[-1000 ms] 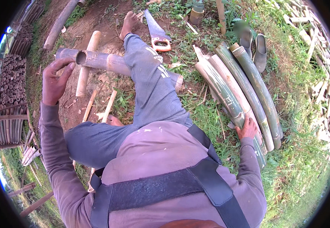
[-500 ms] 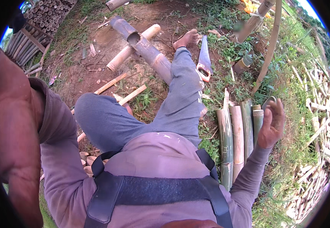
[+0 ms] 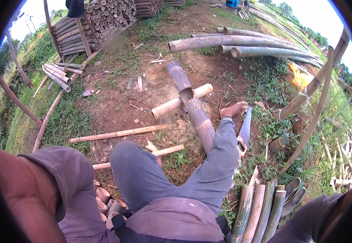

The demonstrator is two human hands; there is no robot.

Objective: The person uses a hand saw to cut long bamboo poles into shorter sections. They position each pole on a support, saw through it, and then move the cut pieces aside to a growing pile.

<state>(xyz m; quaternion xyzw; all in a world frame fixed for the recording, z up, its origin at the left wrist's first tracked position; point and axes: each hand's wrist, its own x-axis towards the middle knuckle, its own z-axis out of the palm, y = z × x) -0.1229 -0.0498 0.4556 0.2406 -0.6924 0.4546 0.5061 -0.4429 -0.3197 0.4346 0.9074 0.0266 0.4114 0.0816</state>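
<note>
Neither of my hands shows; my bare left forearm (image 3: pixel 18 190) fills the left edge and my right sleeve (image 3: pixel 313 216) bends up at the lower right. A thick dark bamboo pole (image 3: pixel 202 121) with a hollow notch lies against my outstretched leg, its far part crossing a paler bamboo piece (image 3: pixel 163 108). A handsaw (image 3: pixel 245 127) with an orange-and-white handle rests on the ground beside that leg. To my right, several cut bamboo lengths (image 3: pixel 252 210) lie side by side, nearest my right sleeve. Several short bamboo cups (image 3: pixel 103 194) are heaped by my left knee.
Thin bamboo sticks (image 3: pixel 119 133) lie before my bent knee. A pair of shoes (image 3: pixel 293 196) sits beside the cut lengths. Long bamboo poles (image 3: pixel 244 41) lie farther off, with stacked bamboo (image 3: pixel 107 18) at the far left. A leaning pole frame (image 3: pixel 311 89) stands at the right.
The view has tilted up and shows more ground ahead. My right hand, raised with fingers apart before, has left the picture. The saw and bamboo appear to lie as before.
</note>
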